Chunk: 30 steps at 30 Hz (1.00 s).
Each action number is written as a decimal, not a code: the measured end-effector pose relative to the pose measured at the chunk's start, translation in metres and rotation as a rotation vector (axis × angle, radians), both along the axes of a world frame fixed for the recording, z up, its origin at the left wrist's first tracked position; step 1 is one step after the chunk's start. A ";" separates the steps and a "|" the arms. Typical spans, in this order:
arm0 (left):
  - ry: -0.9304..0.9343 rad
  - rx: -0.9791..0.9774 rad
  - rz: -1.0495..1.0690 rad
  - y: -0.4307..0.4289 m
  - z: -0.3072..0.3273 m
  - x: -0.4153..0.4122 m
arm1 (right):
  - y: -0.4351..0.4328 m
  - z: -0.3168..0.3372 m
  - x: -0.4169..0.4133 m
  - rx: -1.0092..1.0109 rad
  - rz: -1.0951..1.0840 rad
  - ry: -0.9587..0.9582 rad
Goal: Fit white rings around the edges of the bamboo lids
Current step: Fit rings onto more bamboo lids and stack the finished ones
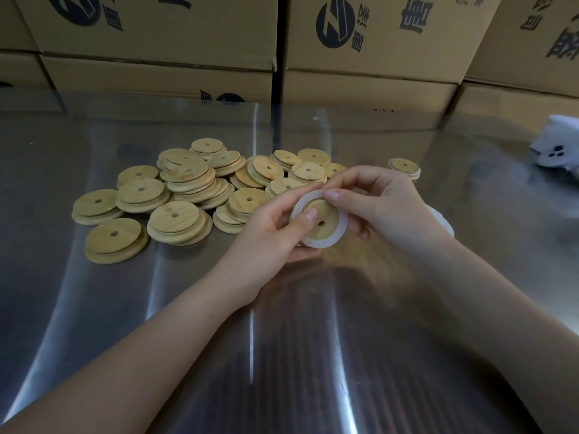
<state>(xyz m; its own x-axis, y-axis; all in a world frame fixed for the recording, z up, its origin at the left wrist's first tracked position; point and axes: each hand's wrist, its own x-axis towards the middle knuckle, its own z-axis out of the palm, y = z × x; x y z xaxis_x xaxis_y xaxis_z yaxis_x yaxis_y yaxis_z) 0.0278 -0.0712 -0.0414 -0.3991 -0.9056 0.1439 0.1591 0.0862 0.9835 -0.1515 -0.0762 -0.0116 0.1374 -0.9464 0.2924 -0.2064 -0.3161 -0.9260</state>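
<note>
Leftmost, a loose pile of bamboo lids (175,195) without rings is spread over the shiny metal table (94,308). Cardboard boxes (156,26) are stacked along the far side.

Centre, above the table: the held lid (327,211) is gripped by the left hand (269,242). The fingers are curled under its near-left rim and the thumb is laid on its face. The lid is tilted toward the camera, underside up, with its hole in view.

The white ring (341,228) is seen around the lid's raised inner step, lying between the two thumbs. Whether it is seated all the way round cannot be told.

The right hand (382,205) is closed on the far-right rim. The ring is pinched down by the thumb at the far edge, and the fingers are wrapped behind.

Handling, as judged:
- The lid is taken to be light, stiff and smooth, and is best held by the rim so the step is left free.
- The ring is taken to be soft and stretchy, and likely to roll or spring off unless it is pressed round bit by bit.

Far right of the hands, one ringed lid (404,167) is set apart. A white heap (445,220), probably spare rings, is half hidden behind the right wrist.
</note>
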 end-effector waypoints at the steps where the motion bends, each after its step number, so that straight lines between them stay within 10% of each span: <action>1: -0.002 -0.001 0.002 0.000 0.000 0.000 | -0.001 0.000 -0.001 0.004 -0.002 0.011; 30: -0.095 -0.318 0.174 0.002 0.001 0.003 | 0.003 0.001 0.004 0.082 0.032 0.051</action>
